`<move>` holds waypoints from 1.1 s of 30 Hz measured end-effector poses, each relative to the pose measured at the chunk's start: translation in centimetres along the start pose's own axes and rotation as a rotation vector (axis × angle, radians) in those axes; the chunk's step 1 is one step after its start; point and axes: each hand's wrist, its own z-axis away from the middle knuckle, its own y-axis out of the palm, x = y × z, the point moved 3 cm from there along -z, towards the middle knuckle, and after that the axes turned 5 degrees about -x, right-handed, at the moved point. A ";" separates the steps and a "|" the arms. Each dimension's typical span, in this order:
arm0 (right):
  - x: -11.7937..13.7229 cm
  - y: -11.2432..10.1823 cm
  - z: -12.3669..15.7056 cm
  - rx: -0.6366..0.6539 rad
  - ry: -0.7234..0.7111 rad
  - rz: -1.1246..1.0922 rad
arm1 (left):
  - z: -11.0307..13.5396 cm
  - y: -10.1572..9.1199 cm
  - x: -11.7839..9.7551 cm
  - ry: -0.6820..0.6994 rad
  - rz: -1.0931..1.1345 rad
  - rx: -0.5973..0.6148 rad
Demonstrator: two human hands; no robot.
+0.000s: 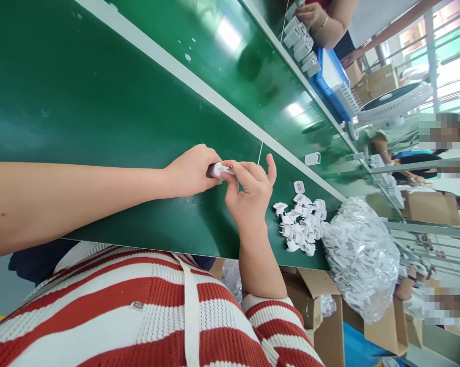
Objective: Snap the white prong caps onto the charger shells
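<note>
Over the green tabletop, both my hands meet at a small white plastic plug part (217, 171). My left hand (191, 171) is closed around its body, the fingers hiding much of it. From the other side, the thumb and index finger of my right hand (251, 191) pinch its pronged end, with the little finger raised. To the right of my right hand lies a loose pile of white plug parts (302, 221). A white rectangular casing (313, 158) rests beyond the pile, by the pale strip.
A clear bag full of white parts (361, 255) sits at the table's right end. Below it stand open cardboard boxes (329, 316). Across the bench, a co-worker's hand (309, 15) is at a row of white casings (300, 43), near a blue tray (331, 84) and a fan (394, 102).
</note>
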 end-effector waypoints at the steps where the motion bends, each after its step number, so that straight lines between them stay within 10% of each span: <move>1: 0.1 0.0 0.0 0.002 -0.006 0.006 | 0.0 0.0 0.0 0.004 -0.004 0.001; 16: 0.0 0.6 0.8 0.025 0.099 -0.106 | 0.2 -0.2 0.0 0.067 -0.053 -0.004; 23: -3.6 1.8 0.8 0.135 0.441 -0.829 | 0.3 -1.1 0.1 -0.157 0.078 0.009; 28: -3.7 0.7 0.3 0.134 0.272 -0.874 | -0.3 -0.8 -0.3 -0.241 0.378 0.122; 33: -2.6 -0.4 0.9 0.039 0.106 -0.626 | 0.7 -3.6 -2.5 -0.097 0.045 0.042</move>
